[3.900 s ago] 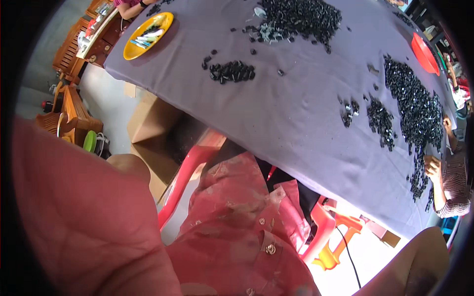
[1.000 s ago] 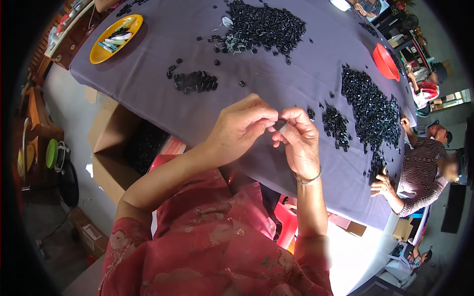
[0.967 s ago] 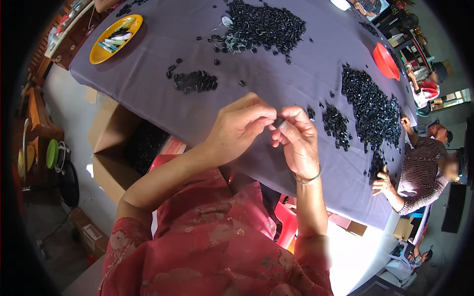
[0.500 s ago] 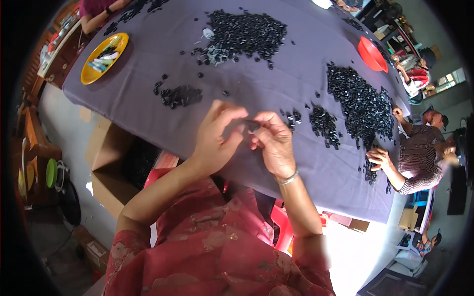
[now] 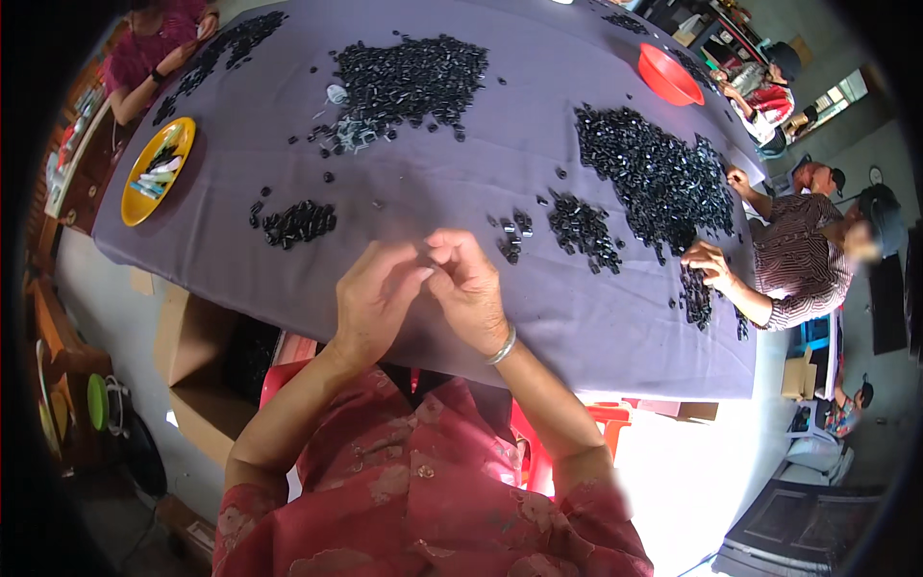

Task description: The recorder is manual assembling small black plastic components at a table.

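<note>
My left hand (image 5: 370,296) and my right hand (image 5: 471,296) meet over the near edge of the cloth-covered table (image 5: 423,188). Fingertips of both pinch a small dark piece (image 5: 424,259), mostly hidden between them. A silver bangle (image 5: 502,346) circles my right wrist. To the left beyond my hands lies a small pile of glossy black pieces (image 5: 300,224). Close on the right are a few loose black pieces (image 5: 511,236) and another small pile (image 5: 584,234). Beyond it spreads a larger black heap (image 5: 654,173).
A yellow plate (image 5: 131,192) of pens stands at the left, a red bowl (image 5: 670,79) at the far right. Another black heap (image 5: 409,82) has clear bits (image 5: 358,133) beside it. A person in a striped shirt (image 5: 798,250) works on the right. A cardboard box (image 5: 192,394) stands below the table's left.
My hands have come closer together, and their fingertips now meet around the dark piece. The view has shifted, so the table's contents sit farther left and the person at upper left shows more.
</note>
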Available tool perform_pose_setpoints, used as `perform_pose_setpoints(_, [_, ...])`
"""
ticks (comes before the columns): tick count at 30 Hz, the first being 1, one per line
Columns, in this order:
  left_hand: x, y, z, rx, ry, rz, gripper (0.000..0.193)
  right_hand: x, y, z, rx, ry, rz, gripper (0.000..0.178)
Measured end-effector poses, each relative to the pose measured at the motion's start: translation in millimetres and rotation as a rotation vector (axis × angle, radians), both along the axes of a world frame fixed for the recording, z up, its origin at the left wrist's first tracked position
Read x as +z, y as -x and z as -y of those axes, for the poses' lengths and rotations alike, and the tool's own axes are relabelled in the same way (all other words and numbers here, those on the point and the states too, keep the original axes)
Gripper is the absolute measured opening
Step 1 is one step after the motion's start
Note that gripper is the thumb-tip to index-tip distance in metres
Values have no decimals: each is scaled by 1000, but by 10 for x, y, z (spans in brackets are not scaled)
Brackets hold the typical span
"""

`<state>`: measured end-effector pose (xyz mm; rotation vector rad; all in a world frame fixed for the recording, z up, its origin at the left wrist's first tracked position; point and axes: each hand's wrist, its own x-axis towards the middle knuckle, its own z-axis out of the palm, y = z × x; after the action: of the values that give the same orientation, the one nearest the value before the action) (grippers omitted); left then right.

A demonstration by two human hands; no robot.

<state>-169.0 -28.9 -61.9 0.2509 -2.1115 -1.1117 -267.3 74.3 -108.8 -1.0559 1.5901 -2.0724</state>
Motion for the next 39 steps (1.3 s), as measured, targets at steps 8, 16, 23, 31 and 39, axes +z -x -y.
perform_pose_setpoints(8, [-162,1,-28,14,220,-28,20,33,-77,-33,-215,-153,-131,33])
perform_pose_setpoints(16, [-148,42,-51,96,391,-2,21,163,-109,-40,-324,-182,-277,33])
perform_pose_setpoints(23, [-178,92,-43,92,359,10,21,146,-100,-36,-323,-147,-285,34])
perform_pose_setpoints(31, [-142,77,-65,21,330,19,23,150,-64,-59,-385,-215,-516,23])
perform_pose_setpoints(39, [-101,60,-50,-158,232,49,20,191,61,-142,-272,-267,-550,22])
